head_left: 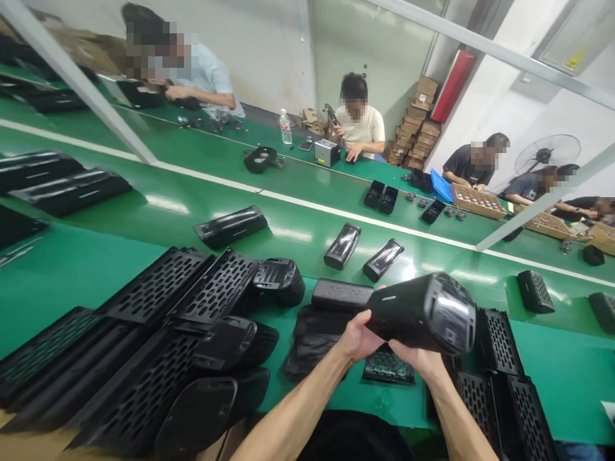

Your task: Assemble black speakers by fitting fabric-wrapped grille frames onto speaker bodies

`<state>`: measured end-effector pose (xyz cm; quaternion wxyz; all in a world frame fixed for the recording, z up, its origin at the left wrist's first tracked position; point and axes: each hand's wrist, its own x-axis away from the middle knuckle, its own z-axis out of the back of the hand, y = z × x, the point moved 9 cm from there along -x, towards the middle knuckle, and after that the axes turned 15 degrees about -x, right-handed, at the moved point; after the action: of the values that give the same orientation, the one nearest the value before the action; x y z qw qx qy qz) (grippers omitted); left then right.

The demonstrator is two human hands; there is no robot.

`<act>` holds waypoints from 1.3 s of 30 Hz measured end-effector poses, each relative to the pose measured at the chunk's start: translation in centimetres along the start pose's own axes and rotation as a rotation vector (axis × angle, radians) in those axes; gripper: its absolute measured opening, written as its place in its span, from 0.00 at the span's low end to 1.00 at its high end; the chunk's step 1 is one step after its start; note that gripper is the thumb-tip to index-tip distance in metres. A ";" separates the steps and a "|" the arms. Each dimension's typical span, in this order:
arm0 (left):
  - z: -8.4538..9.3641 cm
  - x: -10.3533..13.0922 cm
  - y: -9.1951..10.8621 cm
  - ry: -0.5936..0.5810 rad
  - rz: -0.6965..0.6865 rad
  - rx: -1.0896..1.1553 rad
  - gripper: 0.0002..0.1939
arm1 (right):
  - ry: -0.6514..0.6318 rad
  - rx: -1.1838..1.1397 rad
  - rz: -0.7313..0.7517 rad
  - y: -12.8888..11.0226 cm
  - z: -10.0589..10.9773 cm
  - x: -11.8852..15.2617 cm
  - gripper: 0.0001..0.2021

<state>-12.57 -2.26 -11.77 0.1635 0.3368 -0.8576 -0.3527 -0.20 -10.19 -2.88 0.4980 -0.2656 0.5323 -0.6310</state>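
Between my hands, tilted above the green bench, is a black plastic housing (406, 307) with small light lettering on its side and a glossy end facing right. My left hand (360, 336) grips its left end, the thumb along the near side. Under its lower edge my right hand (418, 358) holds it, with most fingers hidden behind it. Below lies a perforated black grille panel (389, 368). Just behind my left hand are a black textured shell (341, 294) and a pile of dark soft-looking pieces (312, 346).
Stacked perforated grille panels (158, 288) and rounded black housings (225, 342) crowd the left; more panels (500, 346) stand at the right. Glossy black housings (230, 225) sit on the green surface beyond. A slanted metal post (91, 89) rises at left. Several people work across the bench.
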 end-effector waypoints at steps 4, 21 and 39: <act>2.3 1.7 2.5 0.101 -0.048 -0.299 0.51 | -0.069 0.252 0.135 -1.7 0.3 -0.6 0.51; 3.0 5.6 7.3 0.184 -0.182 -0.652 0.45 | -0.159 -0.077 -0.189 1.4 3.9 3.5 0.55; 5.0 5.2 2.2 0.269 0.217 -0.620 0.34 | 0.025 -0.538 -0.782 8.1 3.0 6.6 0.44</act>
<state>-19.96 -2.20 -13.48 0.4059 0.2214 -0.7112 -0.5295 2.87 -16.90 -10.90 0.1301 -0.5580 0.5428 -0.6140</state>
